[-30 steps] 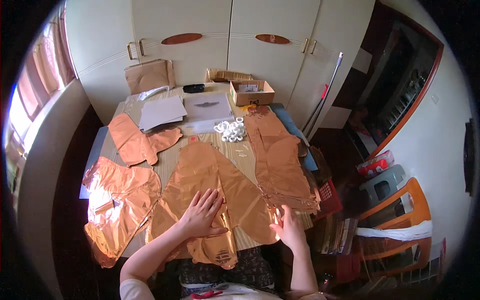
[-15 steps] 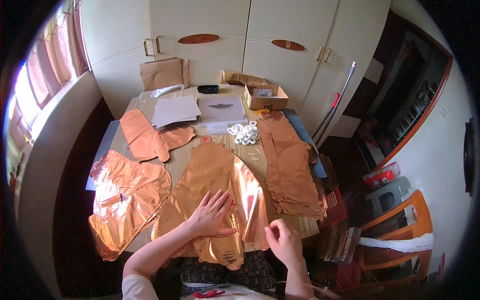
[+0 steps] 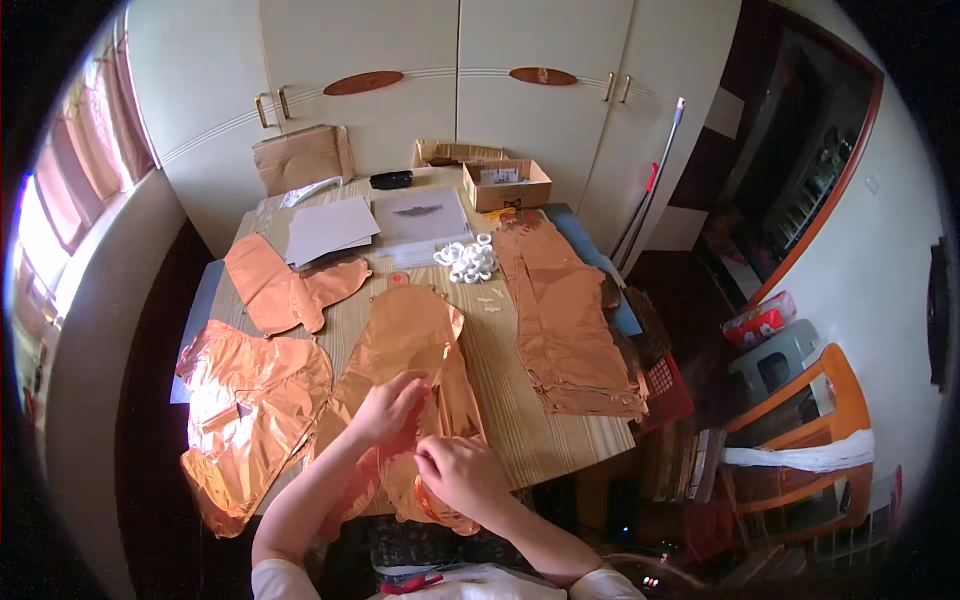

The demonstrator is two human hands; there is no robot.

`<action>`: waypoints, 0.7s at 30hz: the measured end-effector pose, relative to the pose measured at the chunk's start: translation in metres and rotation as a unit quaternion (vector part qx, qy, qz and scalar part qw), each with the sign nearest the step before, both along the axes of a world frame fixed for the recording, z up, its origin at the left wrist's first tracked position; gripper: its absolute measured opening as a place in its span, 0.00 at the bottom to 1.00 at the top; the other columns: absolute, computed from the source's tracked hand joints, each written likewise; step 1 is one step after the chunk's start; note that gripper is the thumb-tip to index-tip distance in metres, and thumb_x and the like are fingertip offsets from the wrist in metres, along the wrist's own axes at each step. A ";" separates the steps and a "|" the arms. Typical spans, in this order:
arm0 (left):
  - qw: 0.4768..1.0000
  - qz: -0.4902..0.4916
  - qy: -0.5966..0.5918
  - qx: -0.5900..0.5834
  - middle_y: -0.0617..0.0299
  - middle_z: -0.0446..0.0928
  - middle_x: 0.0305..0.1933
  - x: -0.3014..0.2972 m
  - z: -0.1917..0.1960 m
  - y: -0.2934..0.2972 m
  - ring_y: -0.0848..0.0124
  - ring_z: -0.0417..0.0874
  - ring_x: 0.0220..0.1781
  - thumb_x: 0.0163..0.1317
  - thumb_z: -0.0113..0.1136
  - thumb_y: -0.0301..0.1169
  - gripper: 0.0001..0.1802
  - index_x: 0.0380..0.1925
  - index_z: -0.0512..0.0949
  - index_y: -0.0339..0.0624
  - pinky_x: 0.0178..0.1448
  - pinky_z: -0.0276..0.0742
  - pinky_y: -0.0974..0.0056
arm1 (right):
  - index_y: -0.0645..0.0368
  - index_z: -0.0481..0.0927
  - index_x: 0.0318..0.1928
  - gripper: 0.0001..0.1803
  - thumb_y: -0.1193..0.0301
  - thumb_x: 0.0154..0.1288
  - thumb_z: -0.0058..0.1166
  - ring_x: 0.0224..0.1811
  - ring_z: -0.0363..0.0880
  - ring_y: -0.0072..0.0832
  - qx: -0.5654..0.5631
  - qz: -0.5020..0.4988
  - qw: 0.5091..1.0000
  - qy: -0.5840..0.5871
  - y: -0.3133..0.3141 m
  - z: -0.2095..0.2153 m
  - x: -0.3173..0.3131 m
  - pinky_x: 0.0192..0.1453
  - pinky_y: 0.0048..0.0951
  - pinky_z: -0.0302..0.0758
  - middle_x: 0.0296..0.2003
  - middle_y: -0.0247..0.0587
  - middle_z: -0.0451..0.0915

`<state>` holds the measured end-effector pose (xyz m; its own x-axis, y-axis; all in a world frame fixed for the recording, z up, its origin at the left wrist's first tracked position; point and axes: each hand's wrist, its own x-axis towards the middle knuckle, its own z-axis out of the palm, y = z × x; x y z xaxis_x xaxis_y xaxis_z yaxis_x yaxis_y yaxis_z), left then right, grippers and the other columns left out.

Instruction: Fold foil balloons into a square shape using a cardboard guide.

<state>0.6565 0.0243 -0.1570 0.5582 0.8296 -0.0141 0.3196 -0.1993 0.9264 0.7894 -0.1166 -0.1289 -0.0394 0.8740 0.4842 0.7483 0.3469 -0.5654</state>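
A flat copper-coloured foil balloon (image 3: pixel 400 325) lies at the near middle of the table, its right side folded inward and lifted. My left hand (image 3: pixel 386 408) is closed on the raised foil near the balloon's middle. Just to its right and nearer to me, my right hand (image 3: pixel 462 472) is curled with its fingertips pinching the folded foil edge. The balloon's lower end hangs over the table's near edge. A shiny, crumpled foil balloon (image 3: pixel 270 390) lies beside it on the left. Further back rests a smaller folded foil piece (image 3: pixel 275 290).
A stack of folded copper foil (image 3: pixel 565 320) covers the table's right side. White rings (image 3: pixel 468 262) are heaped at the middle, near grey sheets (image 3: pixel 330 228) and a clear plastic packet (image 3: pixel 420 205). A cardboard box (image 3: pixel 508 190) stands behind. A wooden chair (image 3: pixel 840 400) is at right.
My left hand has gone from lying flat on the foil to gripping it. The right hand has moved left, carrying the balloon's right edge inward. The view has shifted slightly right.
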 end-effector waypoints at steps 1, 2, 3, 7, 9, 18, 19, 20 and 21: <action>1.000 0.002 0.015 -0.006 0.50 0.83 0.40 -0.004 -0.005 0.003 0.63 0.86 0.41 0.69 0.53 0.38 0.21 0.56 0.73 0.37 0.46 0.80 0.63 | 0.54 0.75 0.33 0.07 0.69 0.59 0.60 0.27 0.81 0.35 -0.016 0.009 1.000 -0.003 0.002 -0.003 -0.004 0.35 0.37 0.75 0.25 0.38 0.80; 0.999 0.002 0.029 -0.015 0.50 0.83 0.40 0.000 0.004 0.002 0.65 0.85 0.40 0.69 0.54 0.39 0.21 0.57 0.73 0.38 0.46 0.79 0.64 | 0.54 0.75 0.33 0.07 0.69 0.59 0.59 0.28 0.81 0.35 -0.035 0.015 0.999 -0.009 0.005 -0.007 -0.006 0.36 0.37 0.75 0.25 0.38 0.80; 0.999 0.002 0.042 -0.023 0.51 0.83 0.40 0.003 0.009 0.002 0.68 0.85 0.39 0.68 0.55 0.39 0.22 0.57 0.73 0.38 0.45 0.79 0.64 | 0.55 0.74 0.34 0.06 0.70 0.60 0.59 0.28 0.81 0.35 -0.053 0.021 0.998 -0.013 0.006 -0.009 -0.008 0.37 0.38 0.75 0.24 0.38 0.79; 0.995 -0.028 0.100 -0.015 0.55 0.82 0.34 0.005 0.005 0.003 0.69 0.84 0.34 0.58 0.65 0.34 0.31 0.62 0.69 0.43 0.41 0.79 0.65 | 0.56 0.74 0.34 0.06 0.70 0.61 0.58 0.29 0.81 0.38 -0.041 0.032 0.998 0.039 0.008 -0.014 -0.013 0.37 0.39 0.75 0.25 0.40 0.79; 0.993 -0.019 0.116 0.027 0.56 0.81 0.32 0.005 0.003 0.002 0.68 0.83 0.33 0.54 0.65 0.33 0.32 0.62 0.69 0.45 0.41 0.79 0.64 | 0.56 0.75 0.36 0.06 0.71 0.61 0.59 0.31 0.81 0.38 -0.073 0.055 0.992 0.082 0.002 -0.005 -0.010 0.38 0.38 0.76 0.27 0.40 0.80; 0.982 -0.006 0.161 0.098 0.57 0.77 0.27 0.002 0.008 0.001 0.62 0.81 0.30 0.51 0.63 0.31 0.36 0.64 0.66 0.50 0.39 0.77 0.60 | 0.55 0.82 0.46 0.12 0.76 0.61 0.55 0.50 0.80 0.29 0.011 0.044 0.994 -0.098 -0.008 -0.036 0.090 0.54 0.33 0.75 0.45 0.34 0.83; 0.981 -0.011 0.163 0.101 0.58 0.76 0.26 0.002 0.009 0.000 0.64 0.80 0.29 0.51 0.64 0.30 0.37 0.64 0.66 0.50 0.37 0.76 0.60 | 0.55 0.83 0.46 0.13 0.76 0.61 0.54 0.51 0.79 0.29 0.001 0.053 0.994 -0.100 -0.011 -0.042 0.095 0.56 0.33 0.73 0.47 0.32 0.83; 0.980 -0.017 0.166 0.105 0.58 0.74 0.25 0.002 0.009 -0.001 0.66 0.78 0.27 0.52 0.65 0.29 0.37 0.65 0.65 0.49 0.36 0.74 0.61 | 0.54 0.83 0.47 0.14 0.77 0.61 0.54 0.53 0.78 0.29 -0.008 0.062 0.993 -0.101 -0.013 -0.044 0.098 0.58 0.34 0.71 0.48 0.31 0.83; 0.980 -0.017 0.169 0.104 0.59 0.73 0.24 0.003 0.009 -0.001 0.66 0.78 0.27 0.52 0.65 0.29 0.37 0.65 0.65 0.49 0.35 0.74 0.61 | 0.54 0.83 0.47 0.14 0.76 0.61 0.54 0.54 0.77 0.28 -0.008 0.065 0.992 -0.112 -0.014 -0.045 0.100 0.59 0.34 0.70 0.50 0.31 0.82</action>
